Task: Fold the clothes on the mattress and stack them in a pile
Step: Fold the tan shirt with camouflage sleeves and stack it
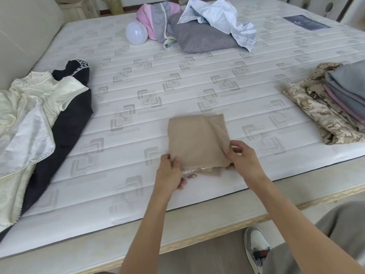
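A tan garment (197, 141) lies folded into a small square near the front edge of the white patterned mattress (138, 91). My left hand (170, 173) pinches its near left corner, and my right hand (244, 159) grips its near right corner. A pile of folded clothes (335, 99), camouflage at the bottom and grey and purple above, sits at the right edge. Unfolded clothes lie elsewhere: a cream dress (29, 115) over a dark garment (65, 125) at the left, and a pink-grey jacket (156, 22), a grey piece (201, 38) and a light blue shirt (219, 18) at the back.
A white globe lamp (136, 33) rests beside the back heap. A beige headboard (23, 32) rises at the left. The bed frame's trimmed edge (197, 240) runs in front of me, with my shoe (255, 246) on the floor below.
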